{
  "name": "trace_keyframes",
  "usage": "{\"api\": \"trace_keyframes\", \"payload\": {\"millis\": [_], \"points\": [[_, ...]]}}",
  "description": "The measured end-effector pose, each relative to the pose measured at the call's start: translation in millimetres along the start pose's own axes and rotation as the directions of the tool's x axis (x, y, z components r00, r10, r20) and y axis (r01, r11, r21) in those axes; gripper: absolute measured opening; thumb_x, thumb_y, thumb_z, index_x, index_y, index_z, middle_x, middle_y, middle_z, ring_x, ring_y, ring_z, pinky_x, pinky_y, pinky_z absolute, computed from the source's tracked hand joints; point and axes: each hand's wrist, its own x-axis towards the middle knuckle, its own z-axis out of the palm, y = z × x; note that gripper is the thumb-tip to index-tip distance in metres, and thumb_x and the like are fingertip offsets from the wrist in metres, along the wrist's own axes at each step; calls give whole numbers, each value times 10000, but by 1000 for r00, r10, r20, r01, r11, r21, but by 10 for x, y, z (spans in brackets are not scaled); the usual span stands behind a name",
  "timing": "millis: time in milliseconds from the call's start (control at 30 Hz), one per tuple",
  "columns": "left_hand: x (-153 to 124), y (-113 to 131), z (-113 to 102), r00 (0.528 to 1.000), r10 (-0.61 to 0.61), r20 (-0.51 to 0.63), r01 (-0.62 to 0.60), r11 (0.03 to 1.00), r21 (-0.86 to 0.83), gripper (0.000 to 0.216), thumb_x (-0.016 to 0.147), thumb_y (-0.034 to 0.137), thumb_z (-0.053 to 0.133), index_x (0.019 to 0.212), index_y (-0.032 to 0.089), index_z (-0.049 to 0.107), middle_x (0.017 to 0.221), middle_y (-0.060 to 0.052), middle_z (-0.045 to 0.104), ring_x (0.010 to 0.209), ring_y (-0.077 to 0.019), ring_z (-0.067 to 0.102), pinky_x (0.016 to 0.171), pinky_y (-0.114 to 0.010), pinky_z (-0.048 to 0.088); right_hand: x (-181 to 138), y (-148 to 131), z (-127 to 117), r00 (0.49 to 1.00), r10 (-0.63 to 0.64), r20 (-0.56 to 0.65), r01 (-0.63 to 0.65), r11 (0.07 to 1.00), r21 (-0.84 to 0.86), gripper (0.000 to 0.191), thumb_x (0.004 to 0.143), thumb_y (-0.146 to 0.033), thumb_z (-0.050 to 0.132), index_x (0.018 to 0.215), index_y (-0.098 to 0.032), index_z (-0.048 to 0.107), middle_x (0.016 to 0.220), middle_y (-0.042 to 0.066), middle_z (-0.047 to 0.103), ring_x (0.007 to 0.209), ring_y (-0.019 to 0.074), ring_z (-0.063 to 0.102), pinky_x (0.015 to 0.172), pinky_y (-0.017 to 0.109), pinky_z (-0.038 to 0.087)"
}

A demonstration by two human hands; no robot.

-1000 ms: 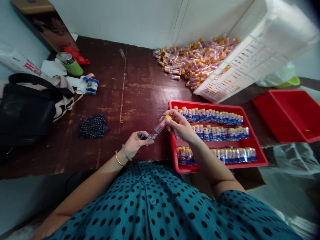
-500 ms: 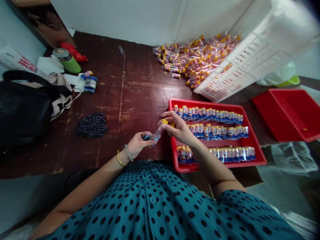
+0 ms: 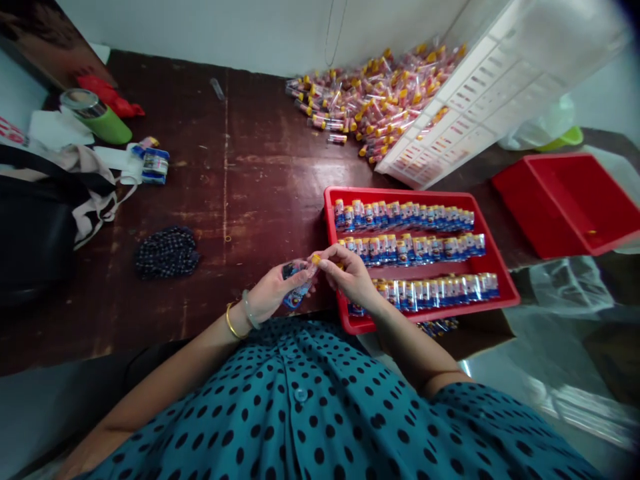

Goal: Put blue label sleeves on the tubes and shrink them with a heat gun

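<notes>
My left hand (image 3: 273,293) is closed around a small clear tube with a blue label (image 3: 296,285), held over the table's near edge. My right hand (image 3: 349,275) pinches the tube's yellow cap (image 3: 316,259) end from the right, fingers pressed together. Both hands meet just left of a red tray (image 3: 493,257) that holds three rows of blue-labelled tubes (image 3: 410,248) lying side by side. A heap of unlabelled yellow-capped tubes (image 3: 370,100) lies at the far side of the brown table (image 3: 250,193).
A white plastic crate (image 3: 480,100) lies tipped beside the heap. An empty red bin (image 3: 570,200) stands at the right. A dark spotted cloth (image 3: 167,252), a black bag (image 3: 35,233), a green flask (image 3: 97,117) and label packs (image 3: 153,163) are on the left.
The tube has slid further into my left hand's blue label, and my right hand has moved left and down with it, closing the gap between the hands. The view has shifted.
</notes>
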Motion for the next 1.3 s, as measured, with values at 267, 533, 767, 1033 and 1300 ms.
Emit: {"api": "trace_keyframes", "payload": {"millis": [267,533,767,1033,1300], "points": [[-103,-76,-38,984,-178,8,178,984,9,304,737,307,793,957,125,688,834,-65,728,739,-168,676,737,-308,548,-7,13,-118,998,-1,-60,2,1000,13,289,845,-451,684,794,-205,541,629,-43,588,392,55,384,370,199,290],[-46,-57,83,950,-297,93,310,932,-190,311,743,310,792,996,154,700,878,-69,723,734,-170,691,711,-293,570,-152,57,-134,1000,27,0,-27,1000,-13,259,868,-437,658,880,-181,616,1010,30,690,476,31,459,420,177,384],[-13,-37,199,982,-188,9,188,976,-112,294,729,340,800,937,157,702,803,-51,707,698,-159,664,676,-286,555,-224,71,-93,998,32,59,-40,990,134,308,780,-388,762,949,-209,577,967,15,663,623,116,641,617,271,563],[-5,-26,262,994,-111,-19,110,993,-48,307,737,329,793,957,140,693,809,-43,695,717,-151,649,685,-275,536,-221,77,-121,998,15,57,-23,991,129,232,810,-364,733,868,-186,596,1183,61,621,591,91,631,610,274,559],[68,-53,247,995,-100,-14,99,994,-42,281,748,316,783,958,146,707,858,-45,702,739,-150,650,713,-279,549,-207,96,-123,999,32,11,-33,991,130,248,798,-397,735,847,-177,630,1202,76,629,594,86,625,581,254,546]]}}
